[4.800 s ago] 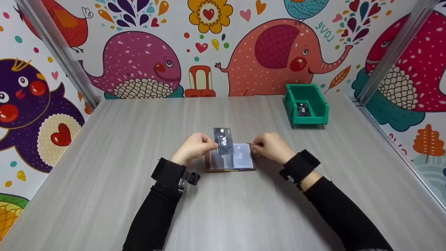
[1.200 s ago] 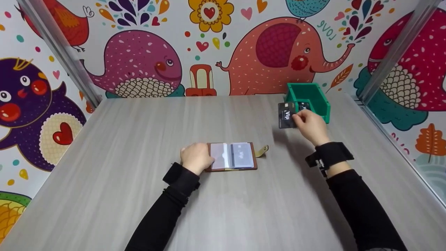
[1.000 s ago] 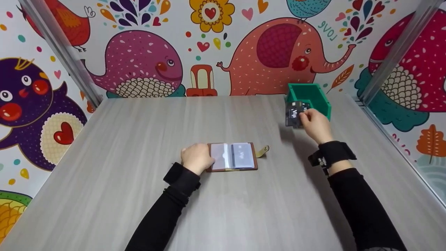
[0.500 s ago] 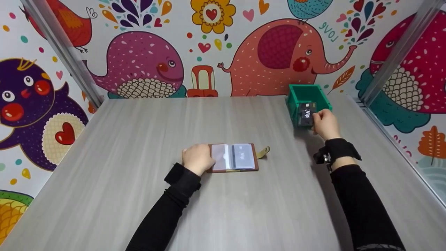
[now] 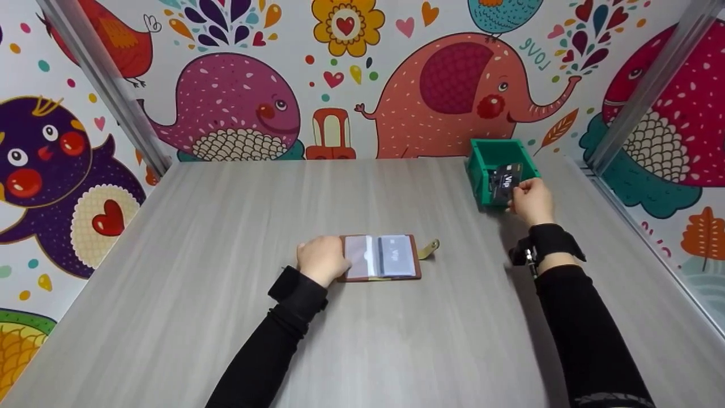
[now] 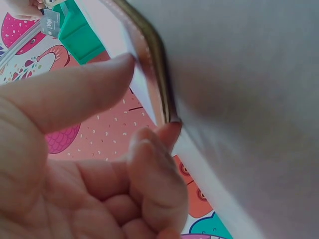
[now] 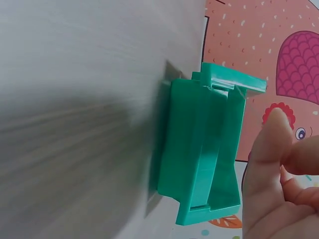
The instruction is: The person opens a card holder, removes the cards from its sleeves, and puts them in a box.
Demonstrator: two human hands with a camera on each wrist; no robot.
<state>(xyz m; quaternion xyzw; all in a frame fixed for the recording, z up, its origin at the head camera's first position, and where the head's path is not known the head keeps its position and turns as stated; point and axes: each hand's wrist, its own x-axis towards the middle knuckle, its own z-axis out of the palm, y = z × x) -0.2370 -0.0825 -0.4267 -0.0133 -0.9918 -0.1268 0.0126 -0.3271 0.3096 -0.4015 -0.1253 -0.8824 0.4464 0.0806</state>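
Thumb and fingers of the right hand point(image 5: 532, 203) pinch a dark grey, rectangular card marked "Vip" point(image 5: 506, 185) by its right side, and there it is, slightly tilted at the front of a green, open-fronted plastic bin point(image 5: 479, 177)! Whether card and bin touch, can't tell from here.

Over to the left hand point(image 5: 322, 260): thumb on the inner page, fingertip at the outer edge, gripping the left side of a small brown wallet with clear plastic sleeves point(image 5: 357, 258). It lies open on the pale grey, wood-grained table point(image 5: 362, 345), and a faint "Vip" shows through its right-hand sleeve. Out from its right edge juts a yellowish strap with a metal snap point(image 5: 429, 249).

Further out, black bands point(image 5: 556, 241) circle both wrists above black sleeves point(image 5: 589, 334), and behind the bin a coral-pink printed elephant point(image 5: 405, 107) fills the wall.
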